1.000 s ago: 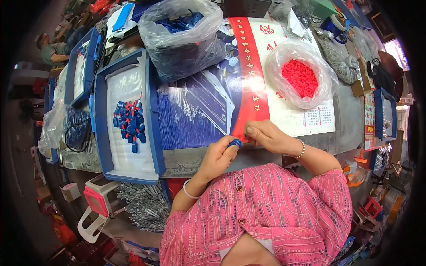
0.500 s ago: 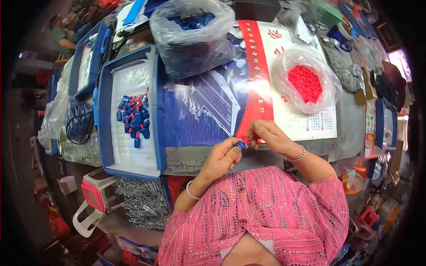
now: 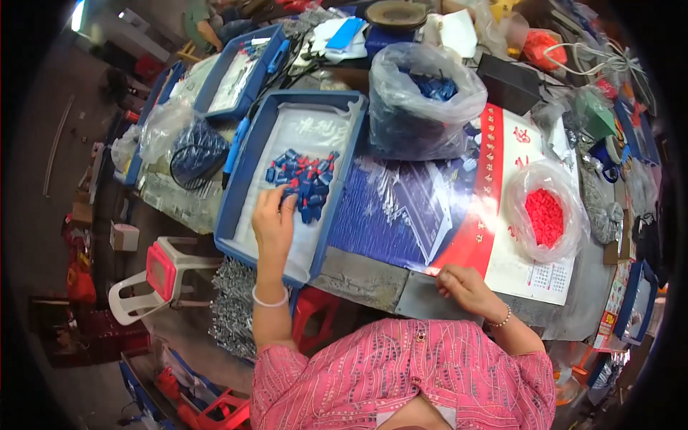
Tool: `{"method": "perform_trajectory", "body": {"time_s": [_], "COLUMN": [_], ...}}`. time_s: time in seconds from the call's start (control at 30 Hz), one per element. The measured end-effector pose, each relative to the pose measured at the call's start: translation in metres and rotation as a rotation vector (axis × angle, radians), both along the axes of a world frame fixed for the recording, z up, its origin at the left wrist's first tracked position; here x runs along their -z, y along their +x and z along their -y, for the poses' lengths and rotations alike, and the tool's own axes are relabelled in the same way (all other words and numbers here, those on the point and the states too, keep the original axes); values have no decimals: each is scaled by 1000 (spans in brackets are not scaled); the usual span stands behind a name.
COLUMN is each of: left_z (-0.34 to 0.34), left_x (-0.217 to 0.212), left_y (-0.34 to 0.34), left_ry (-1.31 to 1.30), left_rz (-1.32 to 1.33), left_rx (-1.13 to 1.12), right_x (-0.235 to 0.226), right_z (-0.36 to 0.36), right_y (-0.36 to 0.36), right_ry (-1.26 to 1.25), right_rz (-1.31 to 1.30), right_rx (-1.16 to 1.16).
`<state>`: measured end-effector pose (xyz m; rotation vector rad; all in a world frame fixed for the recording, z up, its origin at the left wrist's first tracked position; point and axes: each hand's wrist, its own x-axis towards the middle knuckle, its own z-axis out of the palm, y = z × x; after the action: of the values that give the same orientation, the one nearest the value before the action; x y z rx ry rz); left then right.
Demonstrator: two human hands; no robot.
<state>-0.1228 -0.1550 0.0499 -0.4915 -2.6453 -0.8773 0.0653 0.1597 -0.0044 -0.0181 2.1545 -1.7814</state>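
Left hand (image 3: 274, 218): reaches forward into the blue tray (image 3: 247, 190) at 10 o'clock; fingers (image 3: 287, 204) curled down onto the near edge of the pile, touching it. Whether a piece is pinched, cannot tell.

Pile (image 3: 302, 180): small blue parts, some with red tips, heaped loosely in the middle of the tray on a white liner. The tray's raised rim probably keeps them from rolling off.

Right hand (image 3: 464, 287): rests at the near edge of the desk (image 3: 373, 278), at 5 o'clock, fingers loosely bent, knuckles on a grey sheet; nothing visible in it.

Bag of blue parts (image 3: 423, 100): clear plastic, mouth open, at 12 o'clock, just beyond the poster.

Bag of red parts (image 3: 546, 215): clear plastic, open, at 2 o'clock, within reach of the right hand, well apart from the tray.

Poster (image 3: 430, 208): glossy blue, red and white sheet spread flat between tray and red bag, seemingly as a work surface.

Second tray (image 3: 236, 72): blue, at 11 o'clock, farther back.
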Motion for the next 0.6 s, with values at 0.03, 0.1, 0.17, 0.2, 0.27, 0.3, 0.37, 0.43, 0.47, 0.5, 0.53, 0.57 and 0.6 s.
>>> {"method": "perform_trajectory", "body": {"time_s": [0.03,0.1,0.17,0.2,0.27,0.3,0.37,0.43,0.47,0.5,0.53,0.57,0.6], "left_z": [5,4,-1,-3,-19,-31,-44,-56,-60,-66,-68,-70,-72], "left_x": [7,15,26,22,15,11,12,11,12,13,17,21,26], "left_y": [-11,-28,-26,-18,5,17,45,67,75,82,86,89,91], "left_ry": [-103,-192,-266,-207,-44,54,175,226,236,251,255,280,300], "left_rz": [-19,-58,-281,-253,-121,-19,32,90,142,192,179,209,240], "left_rx": [-62,-102,-66,-48,14,59,172,288,320,362,361,391,413], "right_x": [-1,-21,-32,-39,-55,-64,-88,-105,-109,-116,-119,-119,-112], "right_z": [-1,0,-9,-16,-34,-41,-54,-64,-68,-75,-78,-80,-86], "right_y": [-2,-9,-14,-19,-30,-37,-67,-109,-134,-157,-185,-210,-236], "right_ry": [90,136,119,129,215,237,317,381,472,494,580,667,817], "right_rz": [-74,-104,-71,-88,-209,-423,-571,-716,-763,-825,-854,-908,-885], "right_rx": [-75,-109,-147,-127,-21,113,249,345,370,347,289,224,135]}}
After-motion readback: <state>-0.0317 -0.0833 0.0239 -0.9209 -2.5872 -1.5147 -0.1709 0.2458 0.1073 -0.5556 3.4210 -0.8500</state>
